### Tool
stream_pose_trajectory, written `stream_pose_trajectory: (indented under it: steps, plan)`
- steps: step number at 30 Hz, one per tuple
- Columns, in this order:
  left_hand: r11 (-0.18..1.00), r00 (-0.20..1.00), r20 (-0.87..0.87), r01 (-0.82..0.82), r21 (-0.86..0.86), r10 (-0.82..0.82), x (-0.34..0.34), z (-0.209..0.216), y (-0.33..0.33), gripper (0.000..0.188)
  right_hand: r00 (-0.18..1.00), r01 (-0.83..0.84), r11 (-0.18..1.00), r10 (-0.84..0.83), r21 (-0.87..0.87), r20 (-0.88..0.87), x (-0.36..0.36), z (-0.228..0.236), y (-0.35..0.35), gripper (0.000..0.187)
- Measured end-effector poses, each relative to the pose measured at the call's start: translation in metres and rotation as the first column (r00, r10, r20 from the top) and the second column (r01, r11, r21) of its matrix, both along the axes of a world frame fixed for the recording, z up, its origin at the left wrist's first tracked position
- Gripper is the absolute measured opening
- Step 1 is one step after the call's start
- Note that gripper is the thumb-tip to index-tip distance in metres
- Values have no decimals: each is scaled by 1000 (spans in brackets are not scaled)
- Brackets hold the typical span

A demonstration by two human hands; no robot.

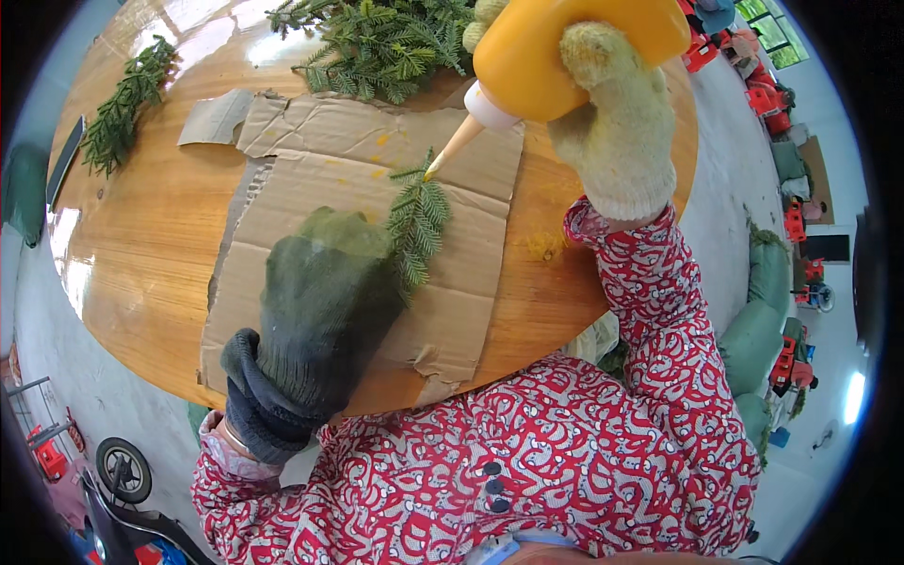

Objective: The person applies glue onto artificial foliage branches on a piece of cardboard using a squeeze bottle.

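Note:
My right hand (pixel 617 122), in a cream knit glove, grips a large yellow squeeze bottle (pixel 532 66) tipped downward. Its fingertips show on the bottle's far side. The pale, tapered nozzle (pixel 454 146) touches or nearly touches the upper tip of a small green evergreen sprig (pixel 419 226). Against the sprig's left side is my left hand (pixel 325 292), in a dark green glove, with curled fingers that seem to hold it. The fingertips are hidden beneath the hand. Under both lies a flattened piece of brown cardboard (pixel 452 320) with yellow spots near its top.
The cardboard rests on a round wooden table (pixel 151 254). A pile of evergreen sprigs (pixel 395 47) lies at the far side, another bunch (pixel 132 104) at the far left beside a dark flat strip (pixel 66 162). Green sacks (pixel 753 320) stand on the floor to the right.

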State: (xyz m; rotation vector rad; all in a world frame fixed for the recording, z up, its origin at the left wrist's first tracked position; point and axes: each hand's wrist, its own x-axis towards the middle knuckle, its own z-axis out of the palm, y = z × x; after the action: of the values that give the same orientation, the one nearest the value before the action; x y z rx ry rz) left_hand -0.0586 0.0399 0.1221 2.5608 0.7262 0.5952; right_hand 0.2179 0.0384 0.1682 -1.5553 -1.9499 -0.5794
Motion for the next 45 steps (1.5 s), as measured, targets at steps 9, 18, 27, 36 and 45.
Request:
stream_pose_trajectory:
  steps: [9, 18, 27, 36, 45]
  plan:
    - [989, 971, -191, 148, 10, -144, 19, 23, 5, 39, -226, -608, 714, 264, 347, -938, -12, 5, 9, 31]
    - [993, 974, -210, 98, 72, -81, 22, 4, 11, 28, -218, -494, 842, 118, 214, -969, -5, 0, 3, 33]
    - [986, 949, -271, 167, -6, -162, 10, -10, 14, 45, -425, -568, 712, 177, 414, -888, -2, 0, 11, 47]
    - [989, 966, -218, 148, 28, -138, 14, 4, 12, 32, -400, -618, 668, 187, 415, -897, -9, 1, 9, 52]
    - [993, 961, -253, 115, 6, -109, 15, -9, 10, 32, -103, -386, 891, 215, 238, -971, 13, -17, -4, 41]
